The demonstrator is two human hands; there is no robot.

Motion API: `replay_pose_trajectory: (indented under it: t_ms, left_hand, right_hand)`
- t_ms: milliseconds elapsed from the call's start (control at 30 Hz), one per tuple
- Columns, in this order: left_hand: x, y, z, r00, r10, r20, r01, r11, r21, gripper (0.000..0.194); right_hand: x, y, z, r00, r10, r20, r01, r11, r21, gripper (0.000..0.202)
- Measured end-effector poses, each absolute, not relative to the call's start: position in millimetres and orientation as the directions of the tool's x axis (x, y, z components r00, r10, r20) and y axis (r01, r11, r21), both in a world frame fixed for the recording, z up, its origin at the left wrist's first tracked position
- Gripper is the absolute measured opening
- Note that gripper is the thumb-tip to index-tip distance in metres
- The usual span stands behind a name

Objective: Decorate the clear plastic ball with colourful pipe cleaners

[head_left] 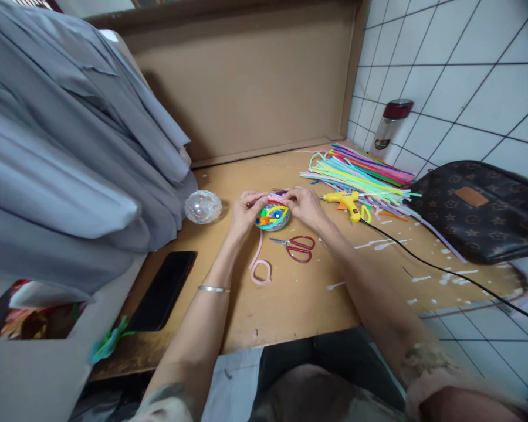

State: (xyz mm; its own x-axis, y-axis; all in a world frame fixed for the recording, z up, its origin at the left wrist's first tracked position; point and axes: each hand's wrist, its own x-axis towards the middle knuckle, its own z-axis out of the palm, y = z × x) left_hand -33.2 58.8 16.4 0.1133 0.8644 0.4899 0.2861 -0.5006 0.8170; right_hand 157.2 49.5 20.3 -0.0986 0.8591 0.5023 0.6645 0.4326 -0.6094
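Observation:
A clear ball (273, 221) decorated with coloured pipe cleaners sits on the wooden table, showing a blue and white eye shape, an orange tuft and yellow and green loops. Across its top runs a pink pipe cleaner (275, 198). My left hand (247, 211) pinches at the left end of that strip, fingertips against the ball. On the other side, my right hand (304, 205) has thumb and fingers closed at the strip's right end. Red-handled scissors (300, 248) lie just in front, and a curled pink pipe cleaner (261, 271) lies left of them.
A yellow glue gun (348, 202) with a black cord (426, 258) lies to the right, by a pile of pipe cleaners (361, 173). A bottle (389, 130) and brown bag (470, 211) stand beyond. Leftward are another clear ball (203, 207), a phone (163, 290) and grey cloth (70, 140).

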Motion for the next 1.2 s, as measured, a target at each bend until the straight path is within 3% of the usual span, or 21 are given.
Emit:
replay_pose_trajectory:
  t_ms: [300,867,1200]
  left_hand:
    - [-32.7,58.3,11.5,0.101,0.860,0.499,0.239,-0.508,0.827,0.030]
    - [-29.6,57.3,12.2,0.022,0.909,0.416,0.201,-0.412,0.889,0.022]
    - [-25.4,54.9,20.6,0.046,0.847,0.530,0.361,-0.508,0.782,0.022]
  right_hand:
    - [148.8,47.9,20.4,-0.099,0.780,0.617,0.535,0.565,-0.628,0.019]
    - [151.7,52.9,19.5,-0.042,0.866,0.499,0.570,0.431,-0.700,0.012]
    - [149.5,53.6,19.8,-0.041,0.889,0.456,0.450,0.424,-0.786,0.011]
